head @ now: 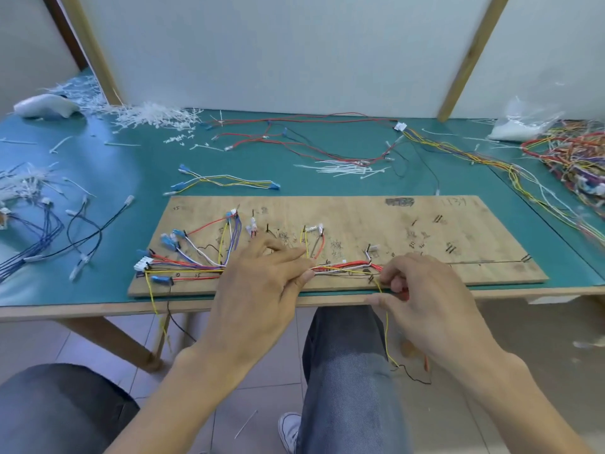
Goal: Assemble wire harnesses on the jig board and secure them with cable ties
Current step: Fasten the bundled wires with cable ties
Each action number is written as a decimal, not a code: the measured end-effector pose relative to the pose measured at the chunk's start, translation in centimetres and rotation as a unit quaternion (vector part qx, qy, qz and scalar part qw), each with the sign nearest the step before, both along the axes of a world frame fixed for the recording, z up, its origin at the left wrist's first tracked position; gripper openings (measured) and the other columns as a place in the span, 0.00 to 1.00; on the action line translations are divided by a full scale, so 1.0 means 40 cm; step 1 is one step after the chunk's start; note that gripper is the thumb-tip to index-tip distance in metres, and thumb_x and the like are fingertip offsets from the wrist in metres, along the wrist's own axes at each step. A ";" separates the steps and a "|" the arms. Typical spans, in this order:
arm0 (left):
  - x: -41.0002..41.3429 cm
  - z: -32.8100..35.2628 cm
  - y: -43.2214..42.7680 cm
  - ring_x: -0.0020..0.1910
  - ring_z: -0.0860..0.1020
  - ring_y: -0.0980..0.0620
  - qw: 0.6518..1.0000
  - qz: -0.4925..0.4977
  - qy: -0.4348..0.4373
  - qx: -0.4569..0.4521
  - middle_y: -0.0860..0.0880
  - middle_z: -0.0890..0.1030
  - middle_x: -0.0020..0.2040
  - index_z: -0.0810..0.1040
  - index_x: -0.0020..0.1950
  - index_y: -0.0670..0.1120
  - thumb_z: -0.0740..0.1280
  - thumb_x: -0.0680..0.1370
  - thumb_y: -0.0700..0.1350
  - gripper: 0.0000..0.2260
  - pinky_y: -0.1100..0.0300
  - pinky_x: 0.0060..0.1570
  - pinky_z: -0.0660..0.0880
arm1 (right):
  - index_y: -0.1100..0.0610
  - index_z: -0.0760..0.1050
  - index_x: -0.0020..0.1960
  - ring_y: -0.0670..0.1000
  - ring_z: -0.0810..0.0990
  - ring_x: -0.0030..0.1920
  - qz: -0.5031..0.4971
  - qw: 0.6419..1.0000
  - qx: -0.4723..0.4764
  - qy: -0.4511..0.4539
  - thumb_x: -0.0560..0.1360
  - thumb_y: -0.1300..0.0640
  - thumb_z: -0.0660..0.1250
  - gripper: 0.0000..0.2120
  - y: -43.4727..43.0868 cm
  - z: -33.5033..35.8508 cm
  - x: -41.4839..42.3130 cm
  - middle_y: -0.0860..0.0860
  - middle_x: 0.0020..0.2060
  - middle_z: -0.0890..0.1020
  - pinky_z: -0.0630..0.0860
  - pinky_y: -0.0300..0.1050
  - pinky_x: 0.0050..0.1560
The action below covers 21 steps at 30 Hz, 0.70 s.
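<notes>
Along the near edge of the jig board (360,211), wire bundle (343,267) lies left to right between both hands. Left hand (262,290) pinches its left part between thumb and fingertips; right hand (425,306), fingers curled, pinches a yellow wire (387,322) hanging off the near edge.

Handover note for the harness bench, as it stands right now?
Left hand pinches the wire bundle on the jig board.
Right hand pinches the yellow wire that hangs off the board's front edge.
Done: wires routed round the pegs on the board's left half.
To do: the right half's pegs are bare; no tie visible on the bundle.
Loose cable ties lie on the mat behind the board.
</notes>
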<state>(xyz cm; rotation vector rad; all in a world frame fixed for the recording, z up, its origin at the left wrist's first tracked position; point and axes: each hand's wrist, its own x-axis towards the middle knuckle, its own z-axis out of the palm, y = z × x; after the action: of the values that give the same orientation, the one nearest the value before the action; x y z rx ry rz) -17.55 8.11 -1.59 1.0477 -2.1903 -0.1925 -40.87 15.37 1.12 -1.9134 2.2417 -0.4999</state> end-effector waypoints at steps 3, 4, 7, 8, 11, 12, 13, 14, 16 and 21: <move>-0.009 -0.009 0.005 0.54 0.78 0.47 1.000 0.006 -0.011 -0.013 0.59 0.86 0.57 0.88 0.57 0.51 0.69 0.80 0.49 0.10 0.45 0.51 0.77 | 0.45 0.75 0.46 0.48 0.74 0.46 0.000 1.000 -0.015 -0.015 0.76 0.50 0.77 0.09 0.003 -0.011 0.002 0.42 0.40 0.75 0.72 0.50 0.50; -0.012 -0.010 0.004 0.55 0.78 0.46 1.000 0.008 -0.019 -0.017 0.59 0.86 0.56 0.88 0.57 0.51 0.69 0.81 0.49 0.10 0.44 0.51 0.77 | 0.46 0.76 0.46 0.48 0.74 0.46 0.001 1.000 -0.023 -0.009 0.78 0.52 0.75 0.07 0.004 -0.012 0.002 0.42 0.40 0.75 0.73 0.51 0.50; -0.015 -0.014 0.001 0.55 0.78 0.46 0.998 0.011 -0.051 -0.042 0.58 0.86 0.55 0.88 0.57 0.50 0.68 0.81 0.49 0.10 0.44 0.48 0.77 | 0.47 0.76 0.49 0.50 0.74 0.52 0.013 0.999 -0.018 0.038 0.81 0.52 0.68 0.03 0.007 -0.004 0.002 0.42 0.44 0.74 0.73 0.53 0.55; -0.016 -0.016 0.001 0.55 0.78 0.46 0.997 0.013 -0.057 -0.047 0.58 0.87 0.55 0.88 0.56 0.50 0.68 0.81 0.49 0.10 0.44 0.47 0.77 | 0.46 0.75 0.51 0.50 0.74 0.54 0.022 0.998 -0.010 0.055 0.83 0.51 0.66 0.02 0.008 -0.003 0.001 0.42 0.47 0.74 0.73 0.54 0.56; -0.019 -0.023 0.009 0.56 0.78 0.48 0.997 0.027 -0.054 -0.051 0.58 0.87 0.54 0.88 0.56 0.50 0.68 0.80 0.49 0.10 0.47 0.49 0.75 | 0.47 0.72 0.54 0.51 0.72 0.57 0.039 0.995 0.008 0.096 0.85 0.54 0.61 0.03 0.006 -0.003 -0.006 0.45 0.50 0.74 0.72 0.52 0.56; -0.021 -0.025 0.014 0.56 0.78 0.49 0.997 0.031 -0.054 -0.051 0.58 0.87 0.54 0.88 0.56 0.50 0.68 0.80 0.49 0.10 0.48 0.49 0.74 | 0.48 0.72 0.53 0.52 0.72 0.56 0.035 0.995 0.005 0.098 0.85 0.55 0.61 0.03 0.004 0.000 -0.009 0.45 0.49 0.74 0.71 0.52 0.53; -0.024 -0.026 0.016 0.56 0.78 0.49 0.997 0.035 -0.054 -0.050 0.59 0.87 0.54 0.88 0.56 0.50 0.68 0.80 0.49 0.10 0.49 0.50 0.72 | 0.48 0.71 0.52 0.53 0.72 0.54 0.026 0.995 -0.004 0.093 0.85 0.56 0.62 0.04 -0.001 0.005 -0.013 0.46 0.48 0.75 0.70 0.52 0.50; -0.026 -0.027 0.018 0.56 0.77 0.50 0.997 0.039 -0.052 -0.049 0.59 0.87 0.54 0.88 0.55 0.50 0.68 0.80 0.48 0.10 0.51 0.50 0.70 | 0.48 0.71 0.51 0.54 0.73 0.53 0.015 0.996 -0.014 0.085 0.85 0.56 0.62 0.05 -0.010 0.010 -0.017 0.46 0.47 0.75 0.69 0.52 0.47; -0.029 -0.027 0.018 0.56 0.78 0.49 0.997 0.045 -0.047 -0.049 0.59 0.87 0.53 0.88 0.53 0.50 0.68 0.80 0.48 0.09 0.52 0.51 0.68 | 0.49 0.70 0.50 0.55 0.74 0.51 0.006 0.997 -0.029 0.073 0.84 0.56 0.61 0.05 -0.036 0.020 -0.024 0.48 0.46 0.77 0.68 0.52 0.45; -0.035 -0.021 0.027 0.56 0.78 0.48 0.995 0.058 -0.062 -0.048 0.58 0.87 0.51 0.88 0.53 0.50 0.67 0.80 0.47 0.10 0.54 0.52 0.67 | 0.49 0.77 0.56 0.57 0.78 0.53 0.014 0.994 0.005 0.105 0.83 0.56 0.63 0.06 -0.076 0.025 -0.022 0.48 0.47 0.80 0.76 0.52 0.49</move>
<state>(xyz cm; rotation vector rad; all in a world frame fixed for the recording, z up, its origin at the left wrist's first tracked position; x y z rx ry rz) -18.94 9.18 -2.42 1.1545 -2.2158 0.0315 -41.75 12.34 2.14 -2.0771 2.3308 -0.2940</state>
